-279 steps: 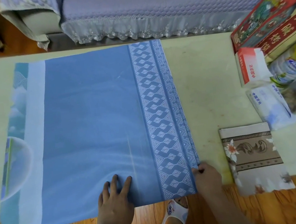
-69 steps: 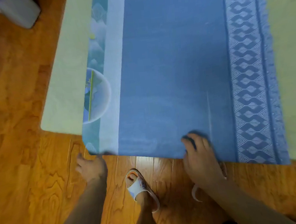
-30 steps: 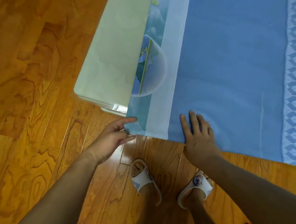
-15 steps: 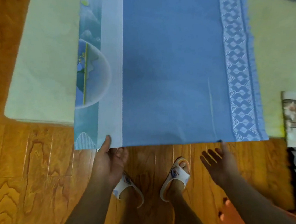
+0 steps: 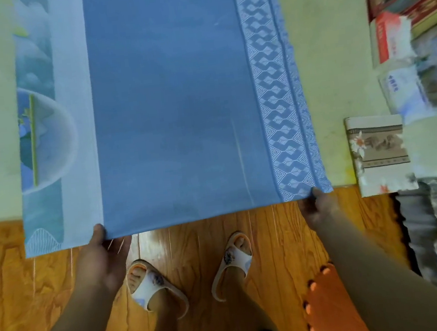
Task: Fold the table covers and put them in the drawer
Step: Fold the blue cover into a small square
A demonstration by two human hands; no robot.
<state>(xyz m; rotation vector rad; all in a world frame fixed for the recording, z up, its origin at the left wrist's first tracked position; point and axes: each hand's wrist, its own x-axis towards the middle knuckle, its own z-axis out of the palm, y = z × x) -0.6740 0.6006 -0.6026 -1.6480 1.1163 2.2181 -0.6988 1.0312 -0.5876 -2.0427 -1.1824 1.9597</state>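
Head view: the table (image 5: 334, 45) carries the blue cover (image 5: 173, 102), its near edge overhanging the floor. The left hand (image 5: 104, 247) and right hand (image 5: 316, 206) each pinch that edge. The left grips inside the corner, so that corner may droop and skew the fold.

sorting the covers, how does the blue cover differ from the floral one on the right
The blue cover lies spread wide, while the floral cover is already folded into a small rectangle. The left hand and right hand grip the blue cover's near edge; nothing touches the floral cover. Blue overhangs further. Both rest on the table.
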